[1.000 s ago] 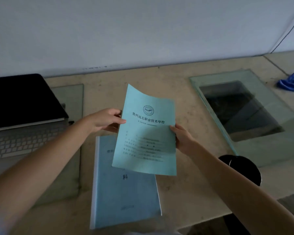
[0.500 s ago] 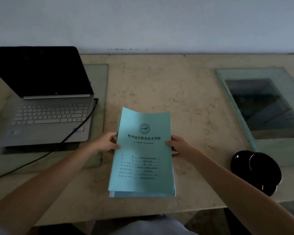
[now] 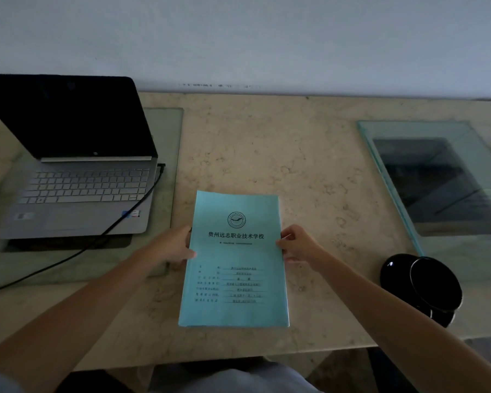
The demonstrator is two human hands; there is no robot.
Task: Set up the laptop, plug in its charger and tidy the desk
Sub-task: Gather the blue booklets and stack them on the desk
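The bench (image 3: pixel 267 154) is big and pale, like stone, and it runs along a wall. Two glass sheets lie on it. The glass sheet on the right (image 3: pixel 437 180) is dark under the middle. The laptop (image 3: pixel 77 171) sits on the left glass sheet, open, with a dark screen. A black cable (image 3: pixel 68 258) is plugged into its right side and trails off to the left along the bench.

In the middle lies a stack of blue booklets (image 3: pixel 234 259), flat on the bench and close to the front edge. The top one sits nearly square on the one under it.

The left hand (image 3: pixel 172 248) pinches the stack's left edge. The right hand (image 3: pixel 296 245) pinches the right edge. Both hands are closed on the booklets, one on each side.

A black cup (image 3: pixel 425 287) lies tipped on its side near the front right corner.

I think the stack could slide off the front edge if it gets nudged toward the person. The black cup could roll off too, because it is round and near the edge. An arm could also snag the cable and tug the laptop.
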